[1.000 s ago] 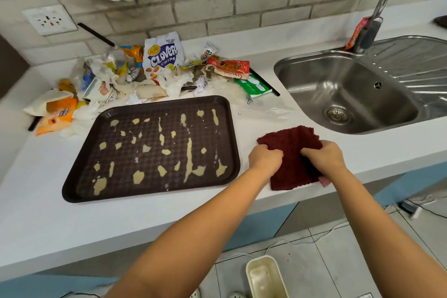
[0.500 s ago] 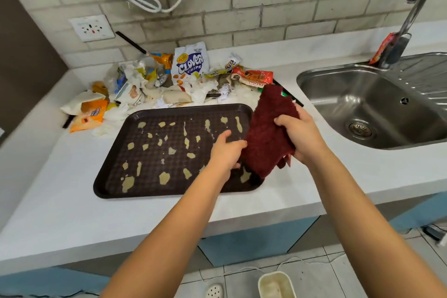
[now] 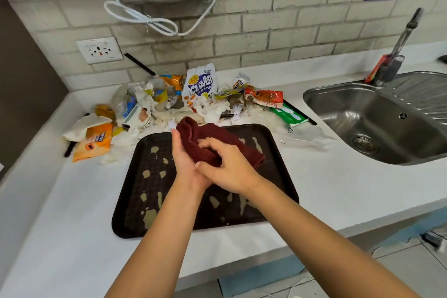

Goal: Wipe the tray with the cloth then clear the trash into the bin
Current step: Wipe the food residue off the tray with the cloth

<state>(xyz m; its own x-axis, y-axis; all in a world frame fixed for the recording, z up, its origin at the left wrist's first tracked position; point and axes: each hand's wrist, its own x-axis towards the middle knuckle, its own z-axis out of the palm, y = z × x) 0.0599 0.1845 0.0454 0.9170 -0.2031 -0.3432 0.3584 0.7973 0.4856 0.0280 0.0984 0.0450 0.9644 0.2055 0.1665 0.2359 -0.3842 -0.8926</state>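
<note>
- Head view: a white counter fills the frame, with a steel sink at 3 o'clock.
- A dark brown tray lies at the centre, dotted with pale smears.
- A heap of trash, wrappers and crumpled tissues, sits at 11 to 12 o'clock of the tray, just beyond its far rim; a Clover chips bag stands in it.
- A dark red cloth is bunched over the tray's far half.
- The left hand cups the cloth from below, fingers curled round it.
- The right hand pinches the cloth from 3 o'clock, overlapping the left.
</note>
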